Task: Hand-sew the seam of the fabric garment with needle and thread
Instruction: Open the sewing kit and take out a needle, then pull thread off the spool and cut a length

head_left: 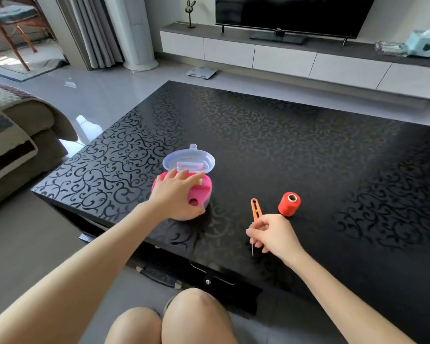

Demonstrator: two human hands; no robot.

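The right hand (pixel 273 234) pinches the needle (pixel 252 249), with the red thread spool (pixel 289 204) just beyond it. To the left, the left hand (pixel 176 194) rests with fingers extended on the pink sewing box (pixel 207 194).

Left hand (pixel 176 192) flat; right hand (pixel 274 234) curled

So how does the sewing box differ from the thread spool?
The pink sewing box is bigger than the red thread spool. The box's clear lid stands open; the spool has no lid. The left hand rests on the box; nothing touches the spool. Both sit on the black table.
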